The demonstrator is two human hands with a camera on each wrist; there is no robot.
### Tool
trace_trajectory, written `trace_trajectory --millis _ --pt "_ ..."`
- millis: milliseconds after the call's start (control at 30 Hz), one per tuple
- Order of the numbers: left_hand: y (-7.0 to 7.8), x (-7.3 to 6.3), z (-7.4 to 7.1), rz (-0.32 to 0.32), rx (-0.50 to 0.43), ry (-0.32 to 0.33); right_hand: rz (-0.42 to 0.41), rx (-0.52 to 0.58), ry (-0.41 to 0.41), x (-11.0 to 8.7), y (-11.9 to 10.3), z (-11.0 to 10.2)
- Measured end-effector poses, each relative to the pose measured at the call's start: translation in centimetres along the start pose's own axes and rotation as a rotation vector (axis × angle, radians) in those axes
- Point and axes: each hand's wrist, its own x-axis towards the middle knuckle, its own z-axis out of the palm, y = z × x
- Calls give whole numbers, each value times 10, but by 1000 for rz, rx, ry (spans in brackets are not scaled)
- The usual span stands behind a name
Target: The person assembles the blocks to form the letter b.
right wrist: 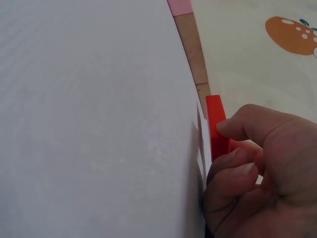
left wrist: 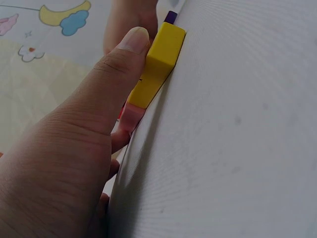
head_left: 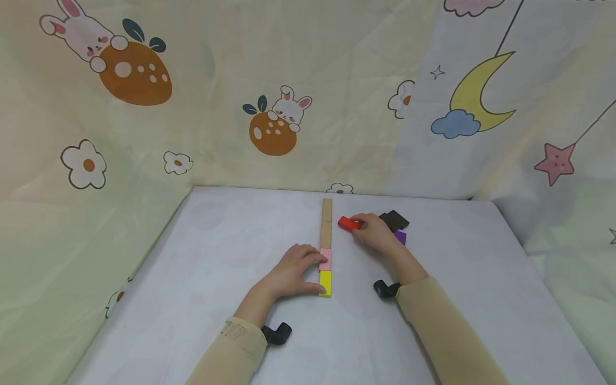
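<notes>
Block (right wrist: 216, 113), smooth red oblong, in right hand (head_left: 378, 233)

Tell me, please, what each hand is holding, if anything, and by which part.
The right hand pinches the red block by the end nearer the palm. The left hand touches the yellow block and the pink block, apparently gripping neither.

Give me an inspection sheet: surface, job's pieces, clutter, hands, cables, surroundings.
Surface: flat white tabletop.
Job's pieces: two tan rectangular blocks, a pink rectangular block and a yellow rectangular block in line; a red rectangular block apart from it.
Clutter: dark flat pieces, partly hidden purple block.
Hands: left hand touches pink and yellow blocks; right hand pinches the red one.
Cables: nothing seen.
Surroundings: pale sheeting printed with rabbits, flowers, moon.
</notes>
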Motion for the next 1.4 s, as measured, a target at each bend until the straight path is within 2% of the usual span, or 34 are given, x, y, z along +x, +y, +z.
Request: trace_trajectory --millis 167,367,633,1000,1400 --pt "1 0 -1 1 -4 1 11 8 -16 5 -2 2" --pt "1 0 -1 13 -6 10 -28 -12 -35 11 -3 5" --pt "0 0 0 10 -7 2 -28 -15 -54 15 -6 8" --pt "-1 1 0 7 3 -1 -21 12 -86 11 -6 6" --pt "0 1 0 5 -5 -1 -29 36 -71 9 -1 8"
